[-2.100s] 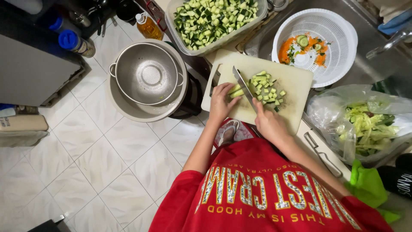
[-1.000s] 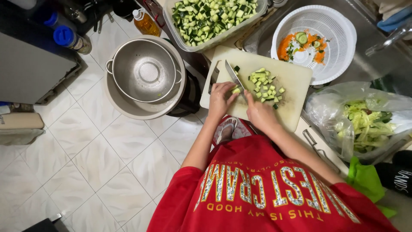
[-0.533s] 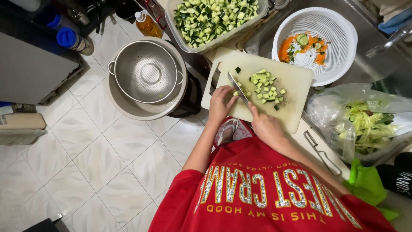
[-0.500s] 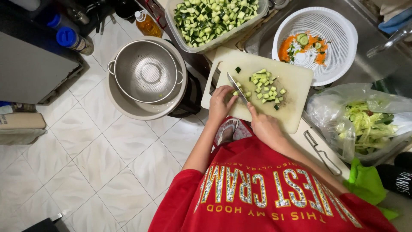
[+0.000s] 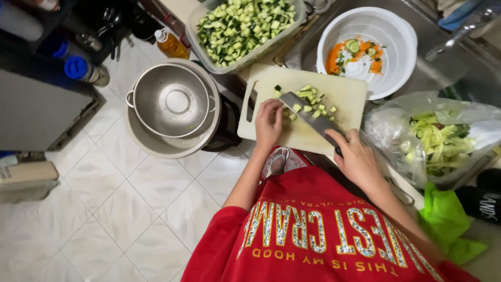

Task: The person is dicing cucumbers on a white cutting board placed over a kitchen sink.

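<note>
Counter (image 5: 402, 183) w/ cutting board (image 5: 344, 94), veg tub (image 5: 245, 57), scrap bag (image 5: 396, 130).

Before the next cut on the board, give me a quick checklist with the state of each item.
1. Right hand grips the knife: ok.
2. Left hand rests on the cutting board beside the blade: ok.
3. Left fingertips clear of the edge: cannot tell.
4. Diced green pieces lie on the board: ok.
5. Board seated flat on the counter: cannot tell.
</note>
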